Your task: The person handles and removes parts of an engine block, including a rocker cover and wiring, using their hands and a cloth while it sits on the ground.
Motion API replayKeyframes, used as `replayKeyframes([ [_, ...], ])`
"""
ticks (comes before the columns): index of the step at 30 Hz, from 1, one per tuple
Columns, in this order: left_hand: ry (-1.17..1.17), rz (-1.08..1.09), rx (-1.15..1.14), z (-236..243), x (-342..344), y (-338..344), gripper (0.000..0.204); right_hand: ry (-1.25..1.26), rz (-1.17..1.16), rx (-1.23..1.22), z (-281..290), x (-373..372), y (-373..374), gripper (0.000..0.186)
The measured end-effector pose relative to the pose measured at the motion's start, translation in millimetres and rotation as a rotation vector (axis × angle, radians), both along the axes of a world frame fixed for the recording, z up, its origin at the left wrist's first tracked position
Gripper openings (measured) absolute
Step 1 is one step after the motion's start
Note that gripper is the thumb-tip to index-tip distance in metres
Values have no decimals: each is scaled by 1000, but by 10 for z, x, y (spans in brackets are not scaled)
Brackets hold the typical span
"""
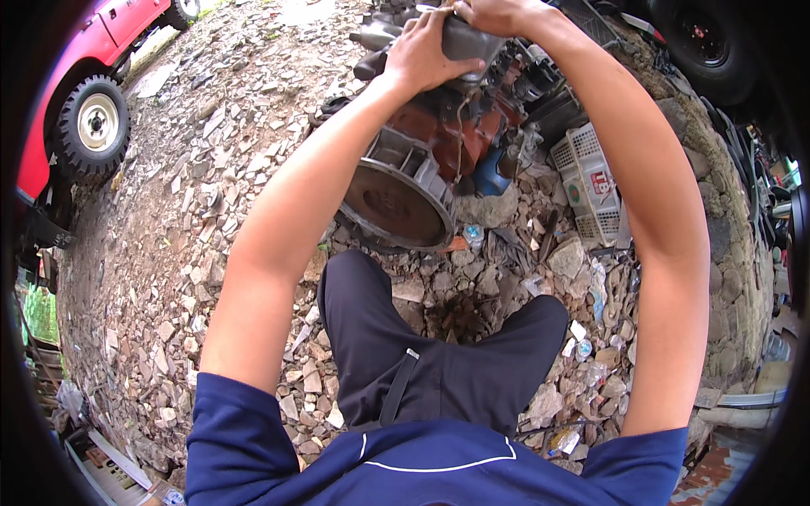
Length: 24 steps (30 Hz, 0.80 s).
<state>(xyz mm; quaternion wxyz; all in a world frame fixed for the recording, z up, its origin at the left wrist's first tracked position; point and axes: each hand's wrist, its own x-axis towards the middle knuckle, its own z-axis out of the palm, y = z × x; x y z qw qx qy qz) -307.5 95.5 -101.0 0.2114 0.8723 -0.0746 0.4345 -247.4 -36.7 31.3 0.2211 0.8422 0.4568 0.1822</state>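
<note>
An engine block [430, 135] with red-orange paint and rust sits on the rubble in front of my knees, its round rusty flywheel [390, 207] facing me. Both my arms reach forward to a dark grey metal part [468, 51] on its top. My left hand [430, 51] grips that part from the left, thumb spread across its face and fingertips near the upper edge. My right hand [494, 15] is closed on its upper right, partly cut off by the picture's edge. A thin metal tube runs down the engine below the part.
A red vehicle [63, 55] with a chunky tyre [93, 126] stands at the left. A white plastic crate [582, 169] lies right of the engine, beside a stone edge and a black tyre [700, 38]. Broken stones [169, 295] and litter cover the ground around my knees.
</note>
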Motion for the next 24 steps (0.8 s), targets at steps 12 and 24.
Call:
replayKeyframes([
  [12,74,-31,-47,15,42,-103,108,-134,352,-16,-286,764,-178,25],
  [24,89,-43,-54,30,-8,-69,107,106,-66,140,-25,117,-32,40],
])
